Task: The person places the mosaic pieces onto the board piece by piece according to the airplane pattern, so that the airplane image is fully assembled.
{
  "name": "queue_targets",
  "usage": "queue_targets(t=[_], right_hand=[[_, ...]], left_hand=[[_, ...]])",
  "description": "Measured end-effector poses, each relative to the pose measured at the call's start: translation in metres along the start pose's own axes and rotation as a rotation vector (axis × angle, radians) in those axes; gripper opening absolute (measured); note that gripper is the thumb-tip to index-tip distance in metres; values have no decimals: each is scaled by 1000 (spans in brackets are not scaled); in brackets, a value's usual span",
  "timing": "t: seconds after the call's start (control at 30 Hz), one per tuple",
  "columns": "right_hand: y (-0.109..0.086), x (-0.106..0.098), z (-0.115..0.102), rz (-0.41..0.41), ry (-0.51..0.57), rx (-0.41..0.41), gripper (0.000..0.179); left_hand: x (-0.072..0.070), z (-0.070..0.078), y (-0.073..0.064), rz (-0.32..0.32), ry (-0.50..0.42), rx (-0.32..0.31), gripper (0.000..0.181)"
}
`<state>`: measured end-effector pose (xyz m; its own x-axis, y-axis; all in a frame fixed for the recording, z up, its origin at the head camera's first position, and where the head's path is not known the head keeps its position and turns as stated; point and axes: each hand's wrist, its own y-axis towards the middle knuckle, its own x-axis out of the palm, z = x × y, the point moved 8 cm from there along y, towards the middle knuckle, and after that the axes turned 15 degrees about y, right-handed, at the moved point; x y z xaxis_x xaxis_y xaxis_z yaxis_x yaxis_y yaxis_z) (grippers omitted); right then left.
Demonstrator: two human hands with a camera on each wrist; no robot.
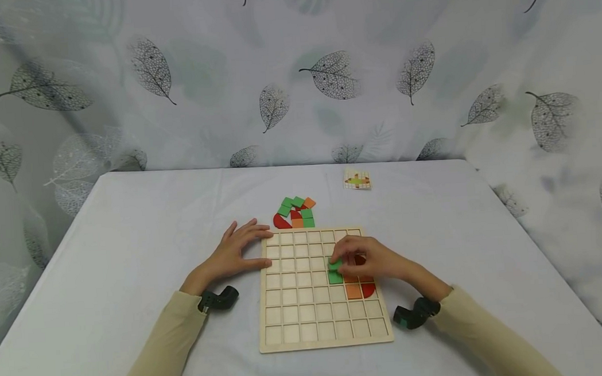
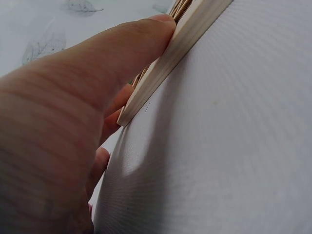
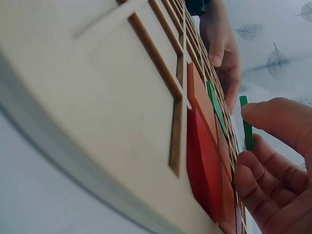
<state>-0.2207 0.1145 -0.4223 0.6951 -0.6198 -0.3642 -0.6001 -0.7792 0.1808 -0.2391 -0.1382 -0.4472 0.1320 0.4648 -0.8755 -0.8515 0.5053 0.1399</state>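
The right hand (image 1: pixel 372 255) is pinching a thin, flat green piece (image 3: pixel 246 124) between thumb and fingers, over the right half of a square, pale wooden gridded board (image 1: pixel 290 315). Nearby, 1 flat green square tile (image 1: pixel 335 278), flat orange square tiles (image 1: pixel 354 291) and rounded red tiles (image 1: pixel 369 290) are sitting in cells. The left hand (image 1: pixel 232 252), thumb and fingers apart, is touching the board's left edge. A red, orange and green tile cluster (image 1: pixel 307 213) is lying beyond its far edge.

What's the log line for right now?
left hand: touching grid board edge | right hand: pinching green tile above board | loose tiles: beyond far edge
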Motion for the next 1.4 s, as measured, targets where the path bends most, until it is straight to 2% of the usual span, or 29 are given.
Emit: queue_targets(t=[0.33,0.63,0.83,0.97,1.2,1.4], right_hand=[[-9,9,-4,-43,13,-53,15],[-18,15,-3,-63,22,-74,20],[-21,22,-8,-125,37,-78,18],[-21,26,-13,-157,-14,-109,16],[-20,29,-12,-144,-64,-105,16],[-19,32,-19,-153,-101,-160,16]], left_hand=[[0,0,0,-2,-6,3,57],[0,0,0,2,4,4,57],[1,-1,0,1,10,-1,57],[2,-2,0,2,13,-1,56],[2,-2,0,4,14,-1,56],[2,-2,0,-4,13,0,57]])
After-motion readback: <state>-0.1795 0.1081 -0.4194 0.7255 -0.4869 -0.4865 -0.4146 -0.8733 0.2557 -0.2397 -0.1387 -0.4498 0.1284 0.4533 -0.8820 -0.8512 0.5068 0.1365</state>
